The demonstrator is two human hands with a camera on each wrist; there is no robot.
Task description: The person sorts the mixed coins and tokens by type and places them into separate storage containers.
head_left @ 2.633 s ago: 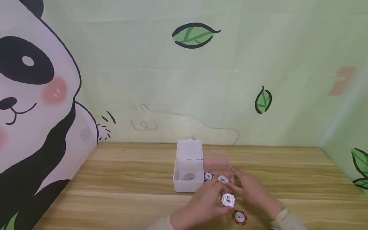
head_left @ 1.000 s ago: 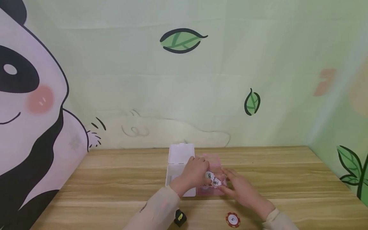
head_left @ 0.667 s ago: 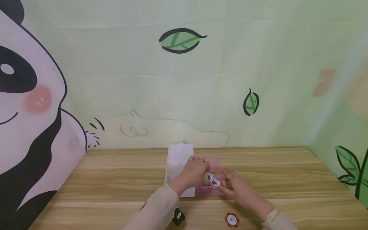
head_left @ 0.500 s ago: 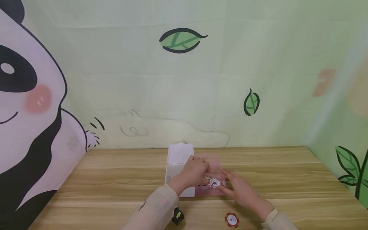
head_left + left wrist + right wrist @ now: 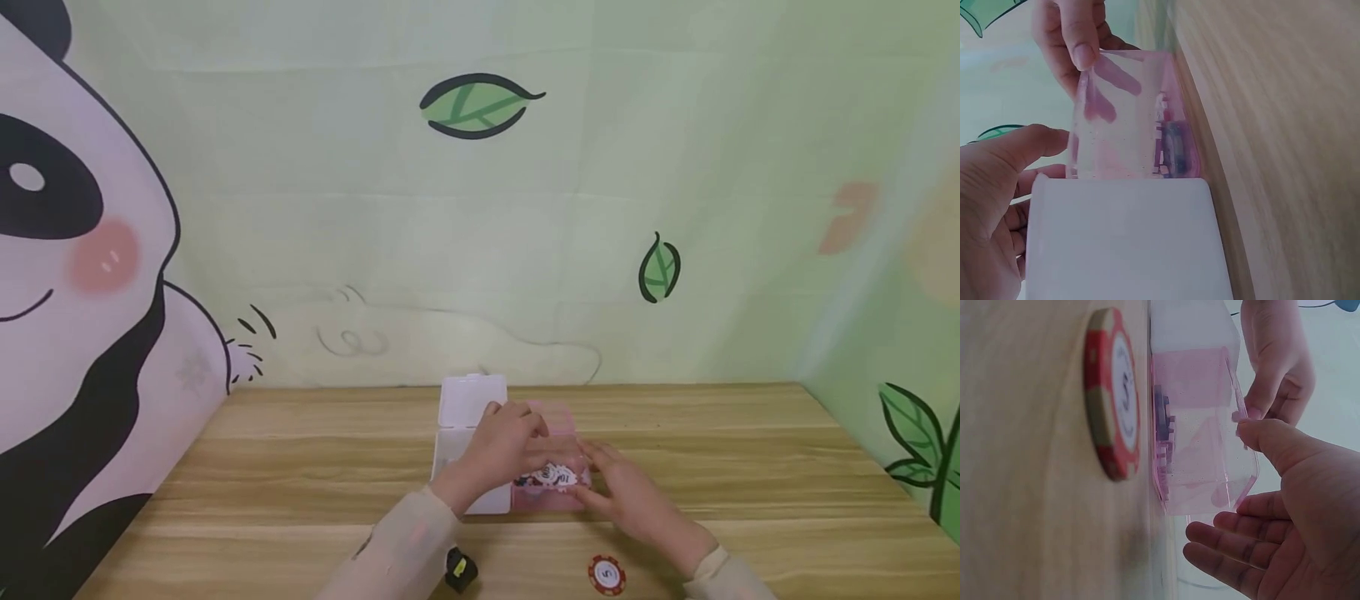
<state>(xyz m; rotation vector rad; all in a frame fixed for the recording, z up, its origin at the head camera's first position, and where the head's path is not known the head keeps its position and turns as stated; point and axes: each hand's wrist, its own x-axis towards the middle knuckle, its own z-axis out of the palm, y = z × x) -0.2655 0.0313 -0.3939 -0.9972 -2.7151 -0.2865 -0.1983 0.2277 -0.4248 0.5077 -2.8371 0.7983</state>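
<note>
A see-through pink box with its lid up holds several poker chips, white-faced ones on top. My left hand hovers over the box's left side, fingers bent loosely and no chip visible in them. In the left wrist view its thumb lies near the pink rim. My right hand holds the box's right end, thumb on the front rim and fingers along the far side. One red-and-cream poker chip marked 5 lies flat on the table in front of the box.
Against the pink box's left side stands a white box, its lid open; my left hand and wrist cover part of it. A small black object with a yellow mark shows beside my left sleeve. Behind the wooden table hangs a printed panda cloth.
My left hand carried the white 500 chip over the pink box and let it drop among the others; it has since lifted slightly leftward. My right hand keeps its hold on the box.
</note>
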